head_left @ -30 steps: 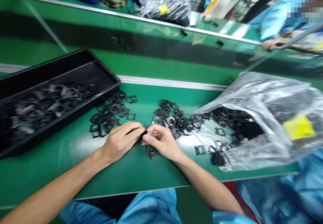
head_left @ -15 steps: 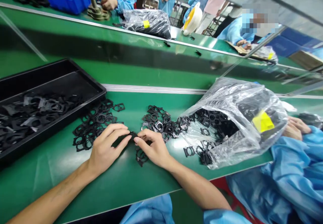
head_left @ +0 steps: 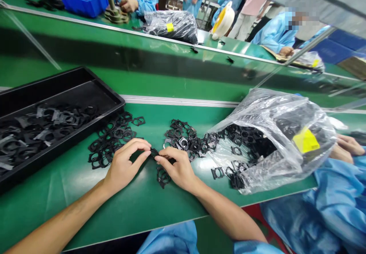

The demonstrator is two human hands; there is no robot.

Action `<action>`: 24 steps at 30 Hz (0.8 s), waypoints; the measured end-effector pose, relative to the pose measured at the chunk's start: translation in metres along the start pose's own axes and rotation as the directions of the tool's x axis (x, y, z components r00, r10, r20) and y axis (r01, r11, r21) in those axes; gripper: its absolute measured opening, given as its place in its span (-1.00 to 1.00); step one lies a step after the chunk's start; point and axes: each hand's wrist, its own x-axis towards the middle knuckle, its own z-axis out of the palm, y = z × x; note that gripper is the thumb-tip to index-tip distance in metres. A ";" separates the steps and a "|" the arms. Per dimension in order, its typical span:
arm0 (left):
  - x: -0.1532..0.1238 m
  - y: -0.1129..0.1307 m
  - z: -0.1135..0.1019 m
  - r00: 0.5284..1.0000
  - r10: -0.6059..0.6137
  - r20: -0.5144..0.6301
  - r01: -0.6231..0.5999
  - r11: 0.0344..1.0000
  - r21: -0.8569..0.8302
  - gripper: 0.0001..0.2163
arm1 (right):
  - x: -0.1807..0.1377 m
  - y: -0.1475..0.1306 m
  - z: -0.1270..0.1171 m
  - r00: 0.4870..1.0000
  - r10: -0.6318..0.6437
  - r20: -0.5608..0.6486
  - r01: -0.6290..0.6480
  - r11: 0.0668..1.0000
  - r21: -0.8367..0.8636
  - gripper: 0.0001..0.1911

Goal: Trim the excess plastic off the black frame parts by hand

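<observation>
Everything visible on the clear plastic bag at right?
The clear plastic bag is thin, glossy and crumpled, with a yellow label stuck to its side. It lies on its side on the green bench, its mouth open toward the left. It is full of black frames, which spill from the mouth onto the bench. The film's folds and glare hide some of the contents.

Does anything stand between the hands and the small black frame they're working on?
No. The left hand and right hand already touch the small black frame, and nothing visible stands between them and it.
</observation>
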 end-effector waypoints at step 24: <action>0.014 0.003 0.001 0.981 0.150 -0.122 -0.156 0.987 -0.037 -0.95 | 0.014 0.001 -0.006 0.977 -0.202 -0.066 0.198 0.979 -0.057 -0.83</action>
